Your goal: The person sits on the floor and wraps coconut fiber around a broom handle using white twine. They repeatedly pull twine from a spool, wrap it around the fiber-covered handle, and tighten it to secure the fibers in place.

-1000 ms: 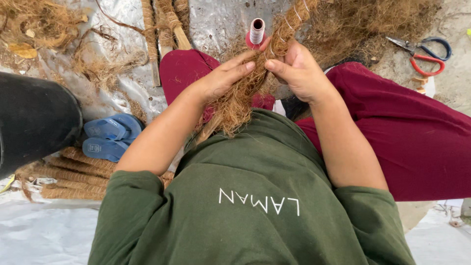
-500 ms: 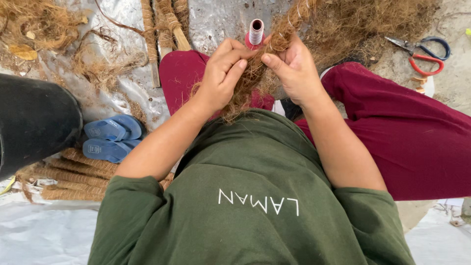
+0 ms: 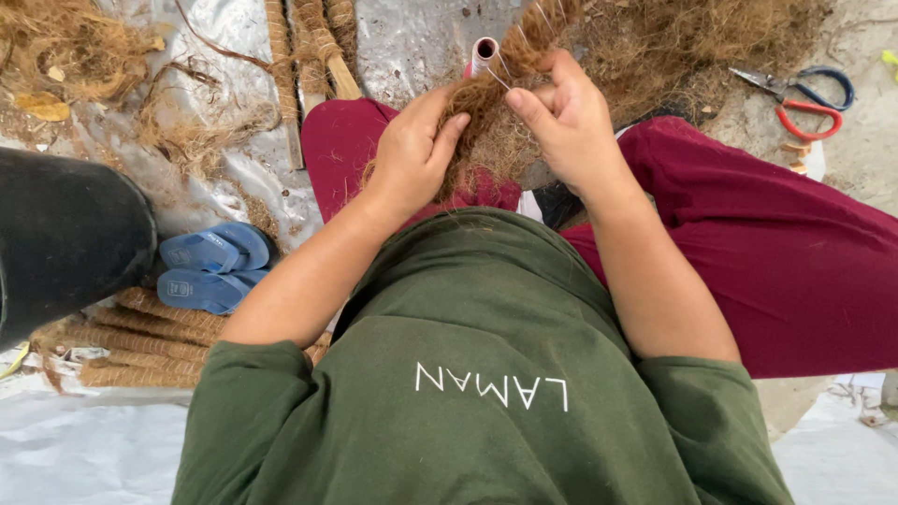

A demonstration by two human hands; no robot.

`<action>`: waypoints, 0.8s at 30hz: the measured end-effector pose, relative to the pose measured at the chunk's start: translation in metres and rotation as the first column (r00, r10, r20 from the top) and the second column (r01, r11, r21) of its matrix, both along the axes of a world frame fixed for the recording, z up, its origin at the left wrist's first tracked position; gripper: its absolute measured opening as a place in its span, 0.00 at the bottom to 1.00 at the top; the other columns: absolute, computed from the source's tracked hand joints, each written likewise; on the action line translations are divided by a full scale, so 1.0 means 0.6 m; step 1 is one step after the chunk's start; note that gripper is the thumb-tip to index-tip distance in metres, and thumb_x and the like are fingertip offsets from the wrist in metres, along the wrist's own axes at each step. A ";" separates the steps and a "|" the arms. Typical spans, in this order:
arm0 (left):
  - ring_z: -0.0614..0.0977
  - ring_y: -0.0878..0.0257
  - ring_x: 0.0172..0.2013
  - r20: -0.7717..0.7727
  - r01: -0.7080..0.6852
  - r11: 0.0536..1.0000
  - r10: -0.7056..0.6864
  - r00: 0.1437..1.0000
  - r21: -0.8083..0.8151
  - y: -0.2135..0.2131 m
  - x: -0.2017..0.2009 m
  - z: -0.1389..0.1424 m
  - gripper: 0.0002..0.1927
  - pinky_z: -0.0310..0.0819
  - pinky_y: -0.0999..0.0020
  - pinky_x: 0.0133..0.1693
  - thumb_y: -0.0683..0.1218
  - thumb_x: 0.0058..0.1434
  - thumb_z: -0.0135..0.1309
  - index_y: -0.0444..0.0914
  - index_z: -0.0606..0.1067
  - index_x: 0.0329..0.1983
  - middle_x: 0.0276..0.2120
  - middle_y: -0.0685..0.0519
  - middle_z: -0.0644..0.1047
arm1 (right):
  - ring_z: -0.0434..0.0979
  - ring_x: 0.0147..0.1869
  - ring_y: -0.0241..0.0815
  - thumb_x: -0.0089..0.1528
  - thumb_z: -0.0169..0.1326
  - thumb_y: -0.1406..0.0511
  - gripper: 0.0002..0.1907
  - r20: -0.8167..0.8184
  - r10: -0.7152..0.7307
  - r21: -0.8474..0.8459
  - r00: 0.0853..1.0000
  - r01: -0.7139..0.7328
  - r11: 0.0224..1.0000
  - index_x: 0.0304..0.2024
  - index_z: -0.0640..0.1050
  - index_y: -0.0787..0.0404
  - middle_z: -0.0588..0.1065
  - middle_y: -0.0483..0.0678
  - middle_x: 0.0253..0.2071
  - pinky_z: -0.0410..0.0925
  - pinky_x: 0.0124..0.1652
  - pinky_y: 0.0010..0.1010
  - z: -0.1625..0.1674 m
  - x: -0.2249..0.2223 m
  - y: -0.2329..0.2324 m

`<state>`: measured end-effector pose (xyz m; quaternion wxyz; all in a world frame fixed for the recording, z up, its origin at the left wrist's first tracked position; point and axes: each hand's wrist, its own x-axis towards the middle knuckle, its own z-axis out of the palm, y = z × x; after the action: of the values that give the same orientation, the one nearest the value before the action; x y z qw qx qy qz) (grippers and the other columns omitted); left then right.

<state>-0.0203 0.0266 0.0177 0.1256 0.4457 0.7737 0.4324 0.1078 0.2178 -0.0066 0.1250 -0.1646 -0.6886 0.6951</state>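
Both hands now raised higher up the coir-fibre bundle (image 3: 494,117) than a second ago, when they cupped it low over the lap; left hand (image 3: 412,150) and right hand (image 3: 571,117) drawn closer together near the pink thread spool (image 3: 484,51), so the work looks shifted from pressing the loose mass into shape toward pinching and binding its upper stretch. Left grip closed around the frayed lower part of the bundle, thumb and fingers wrapped on the fibres. Right grip pinched shut on the tighter, twisted upper part, forefinger and thumb pressing together; thin pale strands seen fanning out above the fingers, possibly thread, too fine to tell. Bundle held in the air between the knees, above the maroon trousers (image 3: 748,234), running up and away toward the heap of loose fibre (image 3: 711,42) on the ground. Brown, dry, shaggy in look, loose and wispy at the bottom end, denser and rope-like toward the top. Red-and-blue scissors (image 3: 804,93) lying well apart to the right; blue sandals (image 3: 210,266) beside finished fibre-wrapped sticks (image 3: 131,337) to the left, on silvery plastic sheet (image 3: 402,37).
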 end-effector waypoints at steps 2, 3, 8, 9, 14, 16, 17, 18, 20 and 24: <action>0.81 0.44 0.51 0.028 0.023 1.000 -0.023 0.999 0.021 0.001 -0.008 -0.015 0.17 0.76 0.55 0.52 0.44 0.73 0.52 0.34 0.71 0.62 0.49 0.40 0.79 | 0.57 0.27 0.24 0.73 0.58 0.62 0.18 -0.052 -0.013 -0.150 0.999 0.005 0.989 0.59 0.67 0.64 0.64 0.36 0.26 0.51 0.27 0.20 -0.005 -0.002 -0.004; 0.81 0.44 0.50 0.039 0.029 0.999 -0.031 0.999 0.033 0.003 -0.014 -0.021 0.16 0.75 0.55 0.52 0.44 0.74 0.52 0.33 0.71 0.62 0.49 0.40 0.79 | 0.58 0.28 0.24 0.73 0.58 0.62 0.19 -0.079 -0.018 -0.222 0.997 0.000 0.975 0.59 0.67 0.63 0.65 0.36 0.28 0.51 0.28 0.20 -0.007 -0.006 -0.006; 0.80 0.55 0.53 0.539 0.059 0.961 -0.203 0.818 0.271 0.013 -0.028 -0.046 0.18 0.75 0.63 0.58 0.43 0.76 0.50 0.31 0.70 0.66 0.53 0.42 0.78 | 0.55 0.24 0.25 0.68 0.62 0.61 0.22 0.004 -0.022 -0.497 1.000 0.021 0.868 0.55 0.67 0.65 0.62 0.35 0.27 0.49 0.24 0.19 -0.006 -0.006 -0.011; 0.78 0.56 0.56 0.664 0.035 0.935 -0.276 0.695 0.353 0.012 -0.030 -0.048 0.19 0.74 0.64 0.60 0.42 0.77 0.49 0.30 0.69 0.68 0.56 0.42 0.77 | 0.54 0.23 0.25 0.66 0.63 0.61 0.23 0.016 -0.007 -0.571 1.000 0.015 0.821 0.55 0.67 0.65 0.62 0.35 0.26 0.48 0.22 0.18 -0.005 -0.006 -0.009; 0.79 0.62 0.26 0.953 0.169 0.958 -0.259 0.156 0.233 -0.001 -0.045 -0.047 0.23 0.75 0.69 0.27 0.48 0.71 0.49 0.33 0.68 0.66 0.34 0.46 0.77 | 0.61 0.24 0.25 0.61 0.68 0.61 0.30 -0.111 0.184 -0.591 0.977 -0.214 0.778 0.61 0.72 0.62 0.71 0.38 0.30 0.53 0.24 0.18 0.002 -0.004 0.004; 0.76 0.61 0.20 0.950 0.274 0.918 -0.310 0.039 0.288 -0.004 -0.050 -0.046 0.24 0.71 0.69 0.22 0.51 0.72 0.50 0.32 0.67 0.64 0.29 0.45 0.76 | 0.65 0.30 0.25 0.61 0.69 0.61 0.28 -0.153 0.224 -0.540 0.962 -0.271 0.797 0.58 0.74 0.65 0.75 0.40 0.35 0.57 0.29 0.18 0.003 0.000 0.002; 0.75 0.60 0.20 0.947 0.292 0.905 -0.323 -0.006 0.310 -0.005 -0.050 -0.046 0.24 0.69 0.68 0.22 0.52 0.72 0.51 0.30 0.67 0.62 0.28 0.45 0.75 | 0.68 0.35 0.26 0.62 0.70 0.62 0.26 -0.167 0.218 -0.500 0.962 -0.273 0.822 0.57 0.75 0.65 0.75 0.40 0.38 0.60 0.33 0.19 0.004 0.005 -0.002; 0.74 0.59 0.19 0.941 0.313 0.889 -0.336 -0.051 0.334 -0.005 -0.050 -0.047 0.25 0.68 0.67 0.22 0.53 0.73 0.51 0.28 0.67 0.61 0.28 0.44 0.75 | 0.71 0.39 0.26 0.62 0.71 0.62 0.25 -0.182 0.210 -0.458 0.961 -0.272 0.847 0.56 0.75 0.65 0.75 0.40 0.40 0.63 0.37 0.19 0.004 0.008 -0.004; 0.75 0.61 0.22 0.935 0.281 0.898 -0.354 0.001 0.340 -0.004 -0.046 -0.051 0.28 0.70 0.69 0.23 0.56 0.73 0.50 0.28 0.68 0.62 0.30 0.45 0.76 | 0.74 0.46 0.28 0.64 0.69 0.63 0.23 -0.177 0.183 -0.388 0.967 -0.239 0.890 0.56 0.74 0.66 0.76 0.42 0.44 0.68 0.45 0.21 0.005 0.009 -0.004; 0.78 0.63 0.33 0.829 0.325 0.901 -0.403 0.388 0.285 0.001 -0.038 -0.056 0.31 0.76 0.69 0.32 0.54 0.69 0.55 0.36 0.61 0.70 0.41 0.48 0.75 | 0.78 0.50 0.28 0.63 0.67 0.64 0.24 -0.133 0.047 -0.267 0.990 -0.082 0.960 0.55 0.72 0.68 0.77 0.44 0.50 0.73 0.46 0.21 0.004 0.004 -0.008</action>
<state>-0.0430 0.0272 -0.0158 0.5753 0.3252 0.4662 0.5882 0.1103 0.2131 -0.0043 0.1217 -0.1136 -0.5825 0.7956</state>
